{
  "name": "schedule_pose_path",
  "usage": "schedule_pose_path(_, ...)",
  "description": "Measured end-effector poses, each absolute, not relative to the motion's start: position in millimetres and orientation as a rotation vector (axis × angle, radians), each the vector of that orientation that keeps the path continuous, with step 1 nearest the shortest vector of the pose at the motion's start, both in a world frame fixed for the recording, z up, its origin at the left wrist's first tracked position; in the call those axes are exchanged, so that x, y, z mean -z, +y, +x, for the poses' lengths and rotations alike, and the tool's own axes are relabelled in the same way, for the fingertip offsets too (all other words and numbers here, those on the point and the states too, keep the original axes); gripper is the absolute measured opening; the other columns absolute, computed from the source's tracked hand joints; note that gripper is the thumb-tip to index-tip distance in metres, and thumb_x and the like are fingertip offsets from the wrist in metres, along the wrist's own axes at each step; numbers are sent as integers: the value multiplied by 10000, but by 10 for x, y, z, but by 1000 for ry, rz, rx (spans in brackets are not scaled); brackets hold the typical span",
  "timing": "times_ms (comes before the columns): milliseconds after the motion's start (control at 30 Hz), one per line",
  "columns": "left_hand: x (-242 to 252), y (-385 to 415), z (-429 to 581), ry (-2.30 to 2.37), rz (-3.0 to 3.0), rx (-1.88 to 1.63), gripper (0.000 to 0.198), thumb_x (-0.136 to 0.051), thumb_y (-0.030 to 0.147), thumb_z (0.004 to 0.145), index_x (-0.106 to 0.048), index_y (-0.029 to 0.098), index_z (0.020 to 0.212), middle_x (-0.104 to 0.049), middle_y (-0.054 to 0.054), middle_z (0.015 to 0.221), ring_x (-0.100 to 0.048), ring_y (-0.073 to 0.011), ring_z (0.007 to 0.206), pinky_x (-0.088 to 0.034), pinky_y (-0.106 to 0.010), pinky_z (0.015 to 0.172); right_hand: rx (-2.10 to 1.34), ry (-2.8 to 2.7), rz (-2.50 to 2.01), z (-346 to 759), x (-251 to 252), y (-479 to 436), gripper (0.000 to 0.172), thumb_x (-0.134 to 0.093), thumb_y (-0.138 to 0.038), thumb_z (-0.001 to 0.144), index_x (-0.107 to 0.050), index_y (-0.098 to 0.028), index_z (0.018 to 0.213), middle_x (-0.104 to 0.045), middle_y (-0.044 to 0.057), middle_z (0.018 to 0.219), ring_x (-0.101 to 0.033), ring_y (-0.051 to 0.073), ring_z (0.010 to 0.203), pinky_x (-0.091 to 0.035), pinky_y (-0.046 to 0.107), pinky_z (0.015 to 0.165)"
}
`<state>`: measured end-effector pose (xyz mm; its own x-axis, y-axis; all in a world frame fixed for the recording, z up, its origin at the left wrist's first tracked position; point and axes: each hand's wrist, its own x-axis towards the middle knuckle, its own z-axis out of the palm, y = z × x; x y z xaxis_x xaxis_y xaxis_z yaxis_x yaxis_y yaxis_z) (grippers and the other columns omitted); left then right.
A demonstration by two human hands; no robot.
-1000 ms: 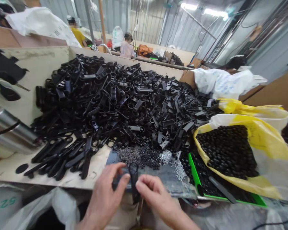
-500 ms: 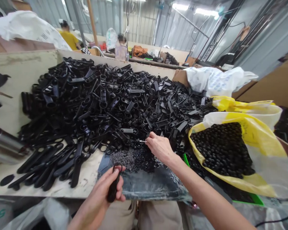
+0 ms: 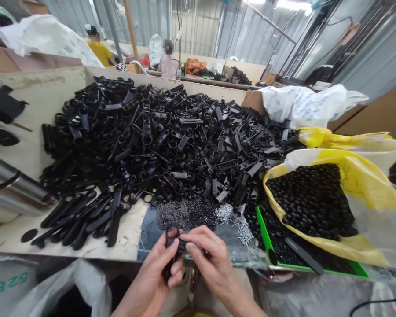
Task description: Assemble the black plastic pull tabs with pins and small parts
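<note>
My left hand [image 3: 156,270] is closed round a black plastic handle-like part [image 3: 167,270] with a ring at its upper end. From the right, my right hand [image 3: 214,257] meets it, thumb and fingertips pinched together against the part near the ring. What those fingertips hold, if anything, is hidden. Both hands are just over the front edge of a dark blue mat [image 3: 152,240]. On this mat, beyond the hands, lie small grey-brown pieces [image 3: 173,215], small black pieces [image 3: 201,213] and short silver pins [image 3: 244,231].
A large heap of black plastic parts [image 3: 158,132] fills the walled table. Long black handles [image 3: 95,215] lie at left near a steel flask [image 3: 15,187]. At right, a yellow-white bag [image 3: 366,189] of black round pieces overhangs a green tray [image 3: 265,235]. Two people are at the back.
My right hand has come back from the heap's edge to the part in my left hand. The silver tip it held no longer shows. My left hand has shifted slightly right.
</note>
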<state>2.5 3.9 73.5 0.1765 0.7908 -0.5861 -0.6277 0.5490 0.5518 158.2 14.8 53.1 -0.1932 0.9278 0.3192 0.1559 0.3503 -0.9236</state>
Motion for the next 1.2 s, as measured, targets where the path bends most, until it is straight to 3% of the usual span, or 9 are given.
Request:
schedule_pose_path(200,-560,-79,75,1152,496,-1135,646,-878,528,731,-594,283,1258,-651,1,1078,-442,-72,629,-377,-212,565,-1013,-1520,-1209,1497,-590,75,145,-723,-297,914,-801,-242,1023,-670,3,804,-569,134,629,-455,218,552)
schedule_pose_path(333,-591,-151,29,1085,484,-995,713,-825,545,778,-533,271,1368,-575,46,777,-401,-97,610,-325,-223,571,-971,-1595,-1314,1607,-584,53,228,-662,-337,953,-791,-221,1101,-762,35,851,-631,155,622,-516,241,595)
schedule_pose_path(500,-781,-184,-31,1049,520,-835,631,-772,498,829,-558,242,1364,-568,31,802,-380,-88,615,-293,-218,578,-905,-1727,-1194,1764,-685,48,256,-556,-264,1018,-787,-234,1126,-786,85,1037,-748,212,894,-591,277,772)
schedule_pose_path(733,-686,-233,1,1164,668,-787,615,-713,419,867,-582,183,1420,-560,49,628,-462,-135,597,-372,-260,612,-640,-1885,-1056,1718,-659,69,262,-556,-153,1022,-753,-245,1168,-725,69,941,-715,171,783,-580,253,688)
schedule_pose_path(833,-556,-268,-24,1195,633,-831,570,-743,388,852,-632,225,1387,-669,1,745,-575,-179,704,-422,-269,641,-589,-1901,-1035,1720,-629,71,253,-571,-107,1002,-744,-221,1147,-724,68,931,-719,167,789,-581,239,697)
schedule_pose_path(900,-478,-285,-27,1223,612,-870,575,-780,379,819,-657,241,1363,-750,-62,956,-648,-239,900,-476,-293,716,-555,-1921,-1022,1728,-628,70,256,-568,-84,995,-738,-211,1138,-722,66,919,-720,163,780,-580,232,689)
schedule_pose_path(1033,-417,-300,-11,1308,660,-822,683,-815,407,788,-616,239,1420,-657,-136,1395,-573,-324,1273,-508,-334,860,-490,-1980,-994,1754,-638,71,265,-555,-75,996,-738,-205,1137,-720,64,896,-713,154,737,-576,221,647)
schedule_pose_path(1100,-457,-298,-10,1377,712,-793,708,-816,462,787,-614,221,1421,-623,-153,1441,-529,-351,1335,-505,-353,894,-473,-2016,-978,1769,-635,71,271,-546,-81,1000,-742,-208,1138,-726,66,894,-711,152,713,-573,219,622)
schedule_pose_path(1200,-585,-285,-20,1432,908,-750,525,-718,526,872,-683,239,1310,-698,-124,1305,-574,-334,1252,-464,-374,972,-489,-2053,-968,1782,-635,69,284,-531,-99,1011,-753,-222,1136,-730,67,888,-702,149,682,-567,220,598)
